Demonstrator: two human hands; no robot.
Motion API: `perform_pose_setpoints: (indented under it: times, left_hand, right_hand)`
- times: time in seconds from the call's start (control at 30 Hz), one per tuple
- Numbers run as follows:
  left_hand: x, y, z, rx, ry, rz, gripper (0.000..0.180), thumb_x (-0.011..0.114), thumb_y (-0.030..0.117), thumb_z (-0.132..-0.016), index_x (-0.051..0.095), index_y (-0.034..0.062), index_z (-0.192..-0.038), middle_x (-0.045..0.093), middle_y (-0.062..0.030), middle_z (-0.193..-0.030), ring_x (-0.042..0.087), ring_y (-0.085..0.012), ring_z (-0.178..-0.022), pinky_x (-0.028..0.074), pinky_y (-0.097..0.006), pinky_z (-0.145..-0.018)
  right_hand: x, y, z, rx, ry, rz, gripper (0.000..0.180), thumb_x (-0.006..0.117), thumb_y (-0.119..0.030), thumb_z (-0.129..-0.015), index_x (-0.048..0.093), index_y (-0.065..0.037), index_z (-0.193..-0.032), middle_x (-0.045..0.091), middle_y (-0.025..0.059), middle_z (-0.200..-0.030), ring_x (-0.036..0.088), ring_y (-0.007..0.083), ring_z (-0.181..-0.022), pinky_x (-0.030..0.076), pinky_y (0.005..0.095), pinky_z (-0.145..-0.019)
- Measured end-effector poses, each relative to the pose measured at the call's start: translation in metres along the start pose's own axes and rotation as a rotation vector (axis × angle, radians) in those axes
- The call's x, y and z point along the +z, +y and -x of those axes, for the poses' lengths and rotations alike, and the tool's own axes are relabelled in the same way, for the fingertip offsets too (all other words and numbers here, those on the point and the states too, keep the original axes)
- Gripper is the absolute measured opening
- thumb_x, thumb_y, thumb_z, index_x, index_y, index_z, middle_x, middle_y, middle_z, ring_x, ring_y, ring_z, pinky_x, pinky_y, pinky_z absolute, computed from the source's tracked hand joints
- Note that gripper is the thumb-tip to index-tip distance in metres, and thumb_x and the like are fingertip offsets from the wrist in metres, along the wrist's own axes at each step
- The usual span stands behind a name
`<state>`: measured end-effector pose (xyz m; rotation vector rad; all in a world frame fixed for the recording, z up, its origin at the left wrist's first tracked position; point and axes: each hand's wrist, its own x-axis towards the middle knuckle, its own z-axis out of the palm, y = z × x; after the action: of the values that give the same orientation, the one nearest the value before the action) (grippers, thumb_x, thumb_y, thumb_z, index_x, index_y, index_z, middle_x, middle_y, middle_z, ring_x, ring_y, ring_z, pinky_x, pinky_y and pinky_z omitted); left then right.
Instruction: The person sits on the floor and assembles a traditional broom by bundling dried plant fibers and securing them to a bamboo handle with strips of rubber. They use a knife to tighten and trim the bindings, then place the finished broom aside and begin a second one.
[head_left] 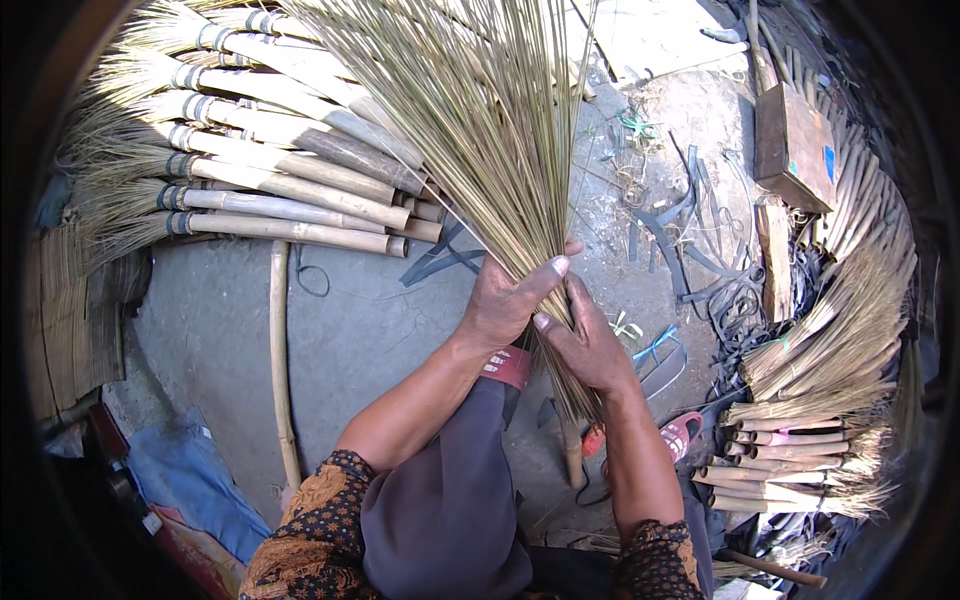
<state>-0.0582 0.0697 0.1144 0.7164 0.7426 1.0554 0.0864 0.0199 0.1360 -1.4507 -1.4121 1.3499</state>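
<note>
Both hands are closed round a thick bundle of thin greenish-yellow broom sticks [490, 130]. My left hand [500, 305] wraps the narrow part from the left, its thumb lying across the sticks. Just below and to the right, my right hand [595, 345] grips the same bundle with its thumb pressed on the front. The long ends fan out away from me towards the top of the view. The short butt ends stick out below my hands, beside my raised knee [445, 490]. Some of my fingers are hidden behind the sticks.
Bamboo-handled brooms [290, 180] lie stacked at the far left. A bamboo pole [282, 360] rests on the concrete floor. Dark rubber strips [670, 230] are scattered right of the bundle. Farther right are a wooden block [795, 150], loose stick bundles [820, 340] and short bamboo tubes [780, 470].
</note>
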Motion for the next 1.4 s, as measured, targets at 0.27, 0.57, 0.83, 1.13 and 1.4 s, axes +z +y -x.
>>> perform_pose_setpoints:
  times: [0.27, 0.57, 0.83, 1.13, 1.4]
  left_hand:
    - [-0.013, 0.004, 0.007, -0.043, -0.052, -0.037, 0.037, 0.079, 0.015, -0.095, 0.063, 0.0007, -0.125, 0.069, -0.0032, -0.109, 0.066, -0.0114, -0.099, 0.058, -0.03, -0.087]
    - [-0.022, 0.001, 0.003, -0.091, -0.122, -0.111, 0.067, 0.084, 0.029, -0.091, 0.054, -0.0023, -0.143, 0.065, -0.0086, -0.126, 0.063, -0.0177, -0.117, 0.052, -0.035, -0.104]
    - [-0.023, -0.01, -0.005, -0.086, -0.144, -0.105, 0.086, 0.087, 0.034, -0.09, 0.044, -0.0022, -0.154, 0.059, -0.0147, -0.144, 0.058, -0.0239, -0.132, 0.046, -0.04, -0.116]
    - [-0.005, 0.001, -0.025, -0.006, -0.181, 0.056, 0.063, 0.081, 0.018, -0.092, 0.052, -0.0029, -0.143, 0.067, -0.0103, -0.121, 0.068, -0.0196, -0.111, 0.057, -0.036, -0.098]
    - [-0.005, -0.005, -0.032, -0.089, 0.164, -0.231, 0.026, 0.077, 0.007, -0.092, 0.065, 0.0012, -0.115, 0.07, -0.0038, -0.095, 0.068, -0.0118, -0.084, 0.057, -0.027, -0.077]
  right_hand:
    - [-0.004, -0.007, -0.015, 0.079, -0.201, 0.042, 0.083, 0.089, -0.017, -0.074, 0.049, 0.002, -0.144, 0.063, 0.0204, -0.138, 0.062, 0.0303, -0.129, 0.046, 0.0412, -0.112]
    - [-0.006, -0.006, -0.022, 0.165, -0.249, -0.11, 0.058, 0.083, -0.008, -0.075, 0.064, 0.001, -0.129, 0.072, 0.0119, -0.118, 0.067, 0.0211, -0.112, 0.052, 0.037, -0.103]
    - [-0.004, -0.001, -0.021, 0.198, -0.185, -0.23, 0.047, 0.079, -0.002, -0.075, 0.068, 0.001, -0.121, 0.072, 0.0061, -0.11, 0.067, 0.0146, -0.1, 0.055, 0.0324, -0.092]
    - [-0.017, -0.008, -0.035, 0.191, -0.25, -0.238, 0.05, 0.075, -0.005, -0.077, 0.066, 0.003, -0.125, 0.071, 0.0088, -0.112, 0.066, 0.016, -0.104, 0.054, 0.0331, -0.095]
    - [0.008, -0.004, -0.026, 0.062, 0.03, 0.311, 0.067, 0.08, -0.016, -0.078, 0.056, 0.003, -0.137, 0.072, 0.0215, -0.12, 0.07, 0.0377, -0.115, 0.054, 0.0409, -0.1]
